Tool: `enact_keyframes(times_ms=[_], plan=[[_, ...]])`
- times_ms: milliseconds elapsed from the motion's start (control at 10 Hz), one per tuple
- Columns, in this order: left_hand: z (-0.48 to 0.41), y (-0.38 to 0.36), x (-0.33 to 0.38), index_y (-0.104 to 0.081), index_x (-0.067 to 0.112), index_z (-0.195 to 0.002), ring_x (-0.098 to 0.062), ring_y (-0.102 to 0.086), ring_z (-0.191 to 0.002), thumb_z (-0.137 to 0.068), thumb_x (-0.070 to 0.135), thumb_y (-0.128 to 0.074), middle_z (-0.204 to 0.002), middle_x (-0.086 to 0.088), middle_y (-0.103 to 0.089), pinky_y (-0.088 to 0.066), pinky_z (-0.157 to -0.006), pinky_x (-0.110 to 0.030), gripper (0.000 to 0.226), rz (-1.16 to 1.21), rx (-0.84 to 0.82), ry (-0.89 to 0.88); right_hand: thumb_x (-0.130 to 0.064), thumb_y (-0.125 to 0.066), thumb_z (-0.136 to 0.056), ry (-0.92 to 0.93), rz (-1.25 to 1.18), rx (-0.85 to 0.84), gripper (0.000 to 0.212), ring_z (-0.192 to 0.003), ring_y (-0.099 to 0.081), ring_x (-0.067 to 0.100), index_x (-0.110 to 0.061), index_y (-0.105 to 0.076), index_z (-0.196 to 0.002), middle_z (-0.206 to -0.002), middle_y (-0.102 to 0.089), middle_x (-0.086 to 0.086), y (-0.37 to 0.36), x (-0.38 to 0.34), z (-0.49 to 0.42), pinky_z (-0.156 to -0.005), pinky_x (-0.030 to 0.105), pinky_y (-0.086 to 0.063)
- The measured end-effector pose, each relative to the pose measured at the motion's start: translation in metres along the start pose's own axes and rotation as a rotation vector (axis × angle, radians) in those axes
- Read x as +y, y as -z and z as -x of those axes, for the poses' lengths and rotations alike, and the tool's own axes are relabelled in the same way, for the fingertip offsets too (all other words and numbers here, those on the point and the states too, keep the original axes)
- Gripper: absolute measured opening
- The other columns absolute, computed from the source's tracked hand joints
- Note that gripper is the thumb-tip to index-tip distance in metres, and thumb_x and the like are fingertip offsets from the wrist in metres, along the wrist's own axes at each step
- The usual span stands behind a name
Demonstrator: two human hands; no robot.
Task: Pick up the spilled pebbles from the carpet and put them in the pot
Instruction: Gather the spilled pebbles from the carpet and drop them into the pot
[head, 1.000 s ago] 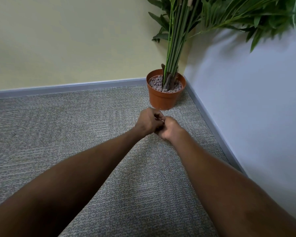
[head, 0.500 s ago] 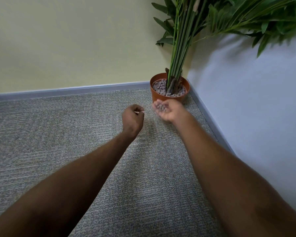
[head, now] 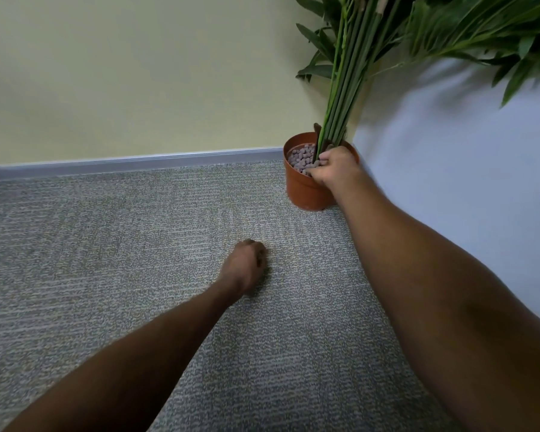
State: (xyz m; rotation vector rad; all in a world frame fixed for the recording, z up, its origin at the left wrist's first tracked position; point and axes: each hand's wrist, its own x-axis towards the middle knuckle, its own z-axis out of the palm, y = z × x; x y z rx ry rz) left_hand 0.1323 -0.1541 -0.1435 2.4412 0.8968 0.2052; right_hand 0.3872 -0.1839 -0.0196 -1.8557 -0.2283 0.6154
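Note:
The terracotta pot (head: 303, 194) stands on the grey carpet (head: 106, 260) in the corner of the room, filled with grey-brown pebbles (head: 301, 157) around green plant stems (head: 340, 98). My right hand (head: 334, 169) is over the pot's near right rim, palm down, with curled fingers touching the pebbles. What is under its palm is hidden. My left hand (head: 245, 266) is a closed fist resting knuckles-down on the carpet, well in front of the pot. I see no loose pebbles on the carpet.
A yellow wall with a grey skirting board (head: 138, 162) runs behind the carpet. A pale blue wall (head: 465, 182) closes the right side. Plant leaves (head: 480, 32) hang over the top right corner.
My right hand, cupped and holding pebbles, has moved forward from in front of the pot and turned palm down over it. My left hand has dropped back onto the carpet.

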Motion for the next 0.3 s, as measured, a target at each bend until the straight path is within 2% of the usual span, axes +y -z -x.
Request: enact_keyframes(times_ms=[100,200,300], plan=[[0.003,-0.005,-0.006,-0.066,0.016,-0.124,-0.022,-0.054,-0.120,-0.096,0.023,-0.059,-0.129,-0.003,-0.060,-0.050,-0.102,-0.040,0.030,-0.078,-0.031,-0.050,-0.033,-0.081,-0.084,0.014,0.060,-0.002,0.045,-0.130,-0.059,0.031,-0.019,-0.072,-0.126,-0.133,-0.066,0.009,-0.004,-0.006,0.000,-0.113,0.046,-0.049],[0.008,-0.007,-0.010,-0.062,0.018,-0.129,-0.022,-0.048,-0.123,-0.097,0.025,-0.055,-0.133,-0.002,-0.058,-0.047,-0.105,-0.038,0.034,-0.133,-0.004,-0.104,-0.025,-0.068,-0.099,-0.035,-0.250,-0.033,0.053,-0.139,-0.053,0.032,-0.012,-0.053,-0.148,-0.152,-0.053,0.014,-0.014,-0.017,0.005,-0.118,0.046,-0.044],[0.007,-0.010,-0.011,-0.062,0.018,-0.129,-0.021,-0.049,-0.121,-0.097,0.024,-0.054,-0.132,-0.002,-0.058,-0.046,-0.104,-0.036,0.033,-0.138,0.039,-0.121,-0.018,-0.058,-0.102,0.004,-0.434,0.083,0.041,-0.120,-0.067,0.030,-0.015,-0.056,-0.143,-0.141,-0.062,0.014,-0.017,-0.006,0.011,-0.098,0.042,-0.058]])
